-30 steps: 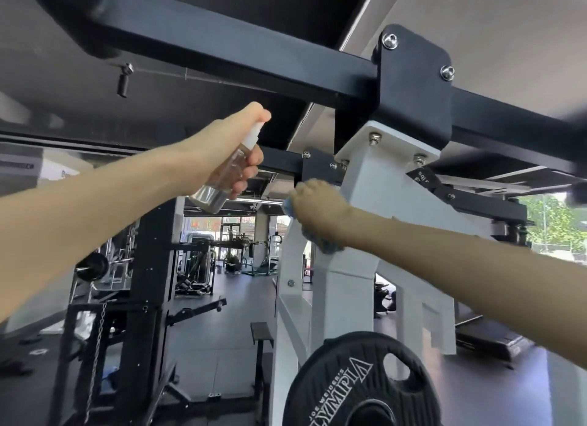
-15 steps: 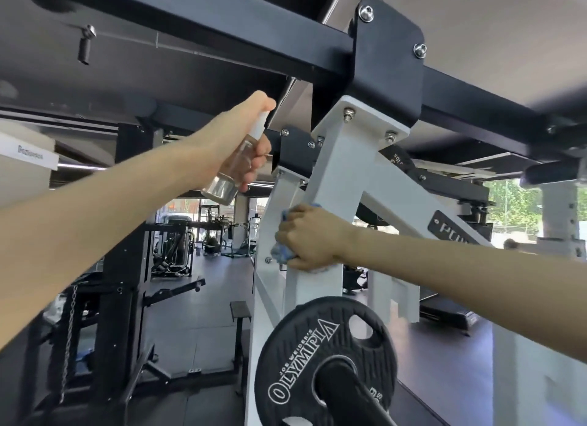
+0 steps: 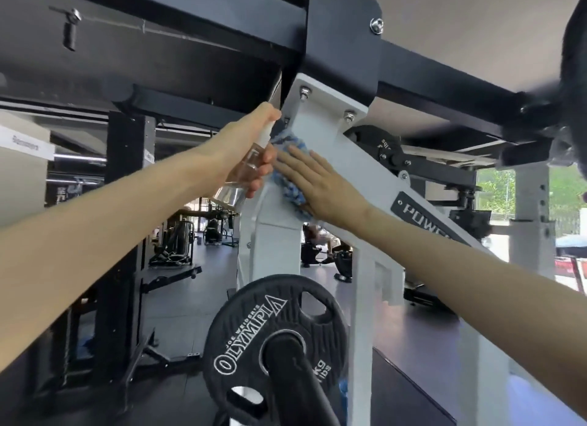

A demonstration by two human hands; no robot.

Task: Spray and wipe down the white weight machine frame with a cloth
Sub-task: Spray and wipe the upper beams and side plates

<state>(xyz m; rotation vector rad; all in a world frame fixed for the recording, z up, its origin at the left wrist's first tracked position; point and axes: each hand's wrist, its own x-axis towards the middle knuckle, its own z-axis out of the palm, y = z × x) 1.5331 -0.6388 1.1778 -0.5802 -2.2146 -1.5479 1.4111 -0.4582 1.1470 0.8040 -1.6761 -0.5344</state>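
Both hands now near-touching at the top of the white frame point(image 3: 319, 130): left hand point(image 3: 251, 152) grips spray bottle point(image 3: 239, 184), while right hand point(image 3: 320, 184), up from the lower upright, presses blue cloth point(image 3: 293, 189) flat, so wiping likely mid-pass.

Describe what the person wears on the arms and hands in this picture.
Nothing worn shows: neither arm has a sleeve up to the picture's edges. The left hand and the right hand have no gloves, watch, bracelet or visible ring.
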